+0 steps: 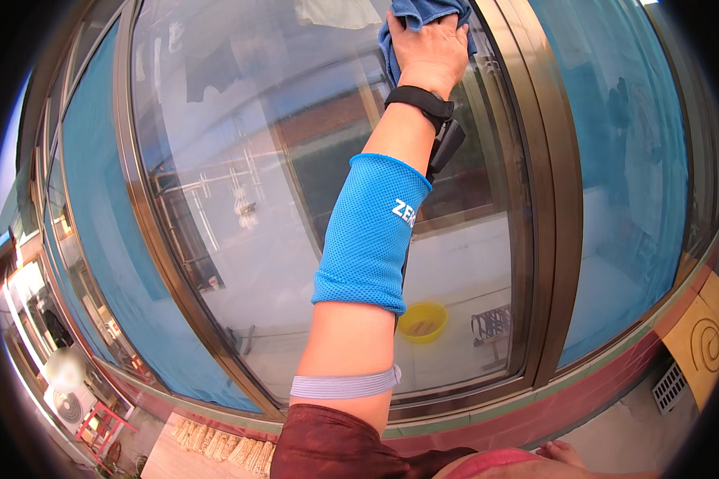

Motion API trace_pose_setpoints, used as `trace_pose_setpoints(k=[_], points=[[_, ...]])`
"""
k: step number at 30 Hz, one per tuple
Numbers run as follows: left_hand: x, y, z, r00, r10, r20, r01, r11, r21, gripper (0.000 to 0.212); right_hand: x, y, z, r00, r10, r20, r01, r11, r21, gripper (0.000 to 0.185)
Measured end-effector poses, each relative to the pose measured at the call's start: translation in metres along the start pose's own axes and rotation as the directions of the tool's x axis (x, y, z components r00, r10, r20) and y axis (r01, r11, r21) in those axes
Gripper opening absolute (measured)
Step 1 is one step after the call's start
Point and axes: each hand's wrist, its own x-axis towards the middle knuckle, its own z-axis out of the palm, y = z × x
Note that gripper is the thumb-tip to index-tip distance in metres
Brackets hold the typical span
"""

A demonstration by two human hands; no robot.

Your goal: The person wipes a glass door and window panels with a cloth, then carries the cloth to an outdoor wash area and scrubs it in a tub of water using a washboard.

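Note:
My left arm reaches up across a large glass window pane [245, 120] in a brown metal frame [554, 179]. My left hand [429, 51] presses a crumpled blue cloth [431, 12] against the glass near the pane's upper right; the cloth's top runs out of view. A black strap [419, 103] with a dark device circles the wrist. Around the forearm is a blue mesh sleeve [365, 239] bearing white writing, and a pale elastic band [344, 383] sits near the elbow. Low at the bottom edge, only the fingers of my right hand [558, 453] show, far from the glass.
Blue-backed panes [623, 209] flank the window. Below runs a red tiled ledge [485, 426]. At lower left are tan fibre bundles [221, 444] on a pale board and a red metal stand [99, 431]. A yellow basin [423, 322] appears in the glass. A plastic grate [670, 386] lies right.

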Motion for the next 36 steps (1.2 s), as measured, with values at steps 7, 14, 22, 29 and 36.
trace_pose_setpoints(k=[7,14,22,29,36], points=[[-0.063,-0.117,-0.061,0.998,-0.025,-0.058,0.038,0.970,0.239,0.039,0.041,-0.045,0.039,0.999,-0.006,0.042,0.008,0.998,-0.060,0.031],[-0.145,-0.259,-0.124,0.916,-0.378,-0.132,0.399,0.887,0.231,0.045,0.070,-0.055,0.063,0.981,-0.051,0.185,0.080,0.984,-0.156,0.033],[-0.230,-0.382,-0.165,0.910,-0.345,-0.229,0.413,0.794,0.446,0.056,0.060,-0.061,0.077,0.972,-0.008,0.234,0.041,0.990,-0.138,0.033],[-0.165,-0.220,-0.101,0.864,-0.451,-0.224,0.486,0.864,0.131,0.044,0.055,-0.045,0.051,0.991,-0.028,0.131,0.036,0.998,-0.058,0.032],[-0.089,-0.036,-0.021,0.970,-0.080,-0.230,0.108,0.988,0.109,0.027,0.045,-0.048,0.062,0.987,0.014,0.160,-0.006,0.999,-0.045,0.034]])
